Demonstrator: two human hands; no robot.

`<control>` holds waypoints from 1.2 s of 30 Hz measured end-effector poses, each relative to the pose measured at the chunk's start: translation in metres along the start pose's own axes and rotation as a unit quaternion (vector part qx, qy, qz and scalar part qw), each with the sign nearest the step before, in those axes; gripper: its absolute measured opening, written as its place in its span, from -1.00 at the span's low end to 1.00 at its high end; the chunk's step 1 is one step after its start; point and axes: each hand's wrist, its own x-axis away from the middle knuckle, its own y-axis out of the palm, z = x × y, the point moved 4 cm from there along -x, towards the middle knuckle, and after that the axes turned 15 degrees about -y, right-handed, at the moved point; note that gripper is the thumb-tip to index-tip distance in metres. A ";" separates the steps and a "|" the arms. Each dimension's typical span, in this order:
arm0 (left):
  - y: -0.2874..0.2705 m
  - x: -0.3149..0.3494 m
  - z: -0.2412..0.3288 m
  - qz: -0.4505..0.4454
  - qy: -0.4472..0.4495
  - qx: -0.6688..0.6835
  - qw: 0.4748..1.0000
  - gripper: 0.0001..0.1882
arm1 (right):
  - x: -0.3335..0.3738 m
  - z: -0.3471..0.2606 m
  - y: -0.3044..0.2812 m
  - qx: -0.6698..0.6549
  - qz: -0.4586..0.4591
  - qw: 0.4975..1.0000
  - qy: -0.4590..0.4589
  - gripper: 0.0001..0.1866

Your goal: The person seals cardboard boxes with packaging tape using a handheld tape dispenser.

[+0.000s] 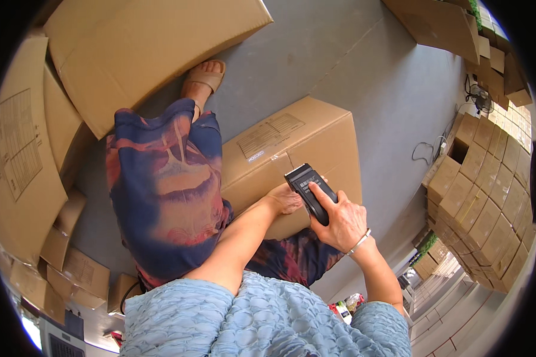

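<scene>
My right hand (343,221) grips a black hand-held scanner (309,189), its head pointing up and left over a closed brown cardboard box (292,149). A printed label (270,134) lies on the box's top face. My left hand (284,199) rests flat on the near edge of that box, just left of the scanner. The box sits on the grey floor against my knee, which is covered by patterned blue and pink cloth (161,190). A thin bracelet circles my right wrist (360,242).
A large cardboard box (143,47) leans at the upper left, with more flat and small cartons (24,154) down the left side. A tall stack of cartons (488,190) stands at the right. A small fan and cables (479,98) sit by the right wall.
</scene>
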 end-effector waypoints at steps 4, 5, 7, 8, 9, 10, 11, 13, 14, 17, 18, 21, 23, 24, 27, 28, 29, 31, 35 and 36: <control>-0.008 0.003 -0.008 0.007 -0.006 0.063 0.998 -0.24 | 0.002 0.000 0.016 0.020 0.007 1.000 -0.020 -0.24; -0.008 0.003 -0.010 0.003 -0.004 0.055 0.998 -0.25 | 0.001 0.000 0.016 0.019 0.009 1.000 -0.019 -0.24; -0.005 0.006 -0.012 -0.005 -0.004 0.043 0.999 -0.25 | -0.003 -0.002 0.020 -0.002 -0.011 1.000 -0.015 -0.24; 0.000 0.007 -0.011 -0.013 -0.002 0.071 0.997 -0.26 | -0.005 -0.002 0.021 -0.004 -0.009 1.000 -0.016 -0.24; 0.001 0.006 -0.010 -0.019 0.002 0.100 0.995 -0.26 | -0.007 0.000 0.023 -0.008 -0.008 1.000 -0.019 -0.23; 0.002 0.005 -0.010 -0.018 0.005 0.099 0.995 -0.26 | -0.008 0.001 0.026 -0.012 -0.007 1.000 -0.022 -0.22; 0.003 0.004 -0.010 -0.021 -0.006 0.103 0.994 -0.26 | -0.010 0.003 0.028 -0.013 -0.005 1.000 -0.020 -0.22; 0.001 0.001 -0.009 -0.022 -0.014 0.109 0.994 -0.25 | -0.012 0.005 0.031 0.002 0.008 1.000 -0.029 -0.19; 0.000 0.000 -0.010 -0.008 -0.016 0.095 0.995 -0.24 | -0.013 0.005 0.032 0.003 0.009 1.000 -0.025 -0.19; 0.003 0.002 -0.007 0.022 -0.020 0.076 0.997 -0.21 | -0.016 0.002 0.031 0.025 0.018 0.999 -0.021 -0.24; 0.005 0.001 -0.007 -0.008 -0.025 0.080 0.996 -0.22 | -0.018 0.002 0.032 0.027 0.023 0.999 -0.021 -0.26; 0.028 0.004 -0.005 -0.039 -0.029 0.125 0.991 -0.26 | -0.025 0.001 0.030 0.027 0.027 0.999 -0.019 -0.26; 0.043 0.010 -0.010 -0.124 -0.072 0.154 0.978 -0.48 | -0.030 -0.004 0.028 0.025 0.026 0.999 -0.027 -0.25; 0.035 0.010 -0.015 -0.014 -0.095 0.226 0.969 -0.58 | -0.033 -0.003 0.031 0.028 0.005 0.999 -0.015 -0.25; -0.012 0.004 -0.010 -0.317 0.066 0.087 0.942 -0.50 | -0.025 0.009 0.040 0.032 -0.007 0.999 0.025 -0.28; -0.030 0.016 -0.011 -0.192 0.109 0.054 0.974 -0.65 | -0.022 0.010 0.043 0.030 0.012 0.999 0.031 -0.32; -0.039 0.022 -0.015 -0.192 0.108 0.049 0.974 -0.65 | -0.020 0.013 0.045 0.027 0.031 0.999 0.036 -0.36; -0.066 0.033 -0.031 -0.279 0.007 0.170 0.945 -0.66 | -0.023 0.018 0.047 0.009 0.057 0.998 0.029 -0.37; -0.173 -0.010 -0.120 -0.362 -0.168 0.553 0.732 -0.38 | -0.006 0.033 0.060 0.005 0.047 0.998 0.037 -0.34; -0.173 -0.016 -0.150 -0.250 -0.146 0.554 0.781 -0.28 | -0.004 0.032 0.065 0.014 0.048 0.998 0.028 -0.29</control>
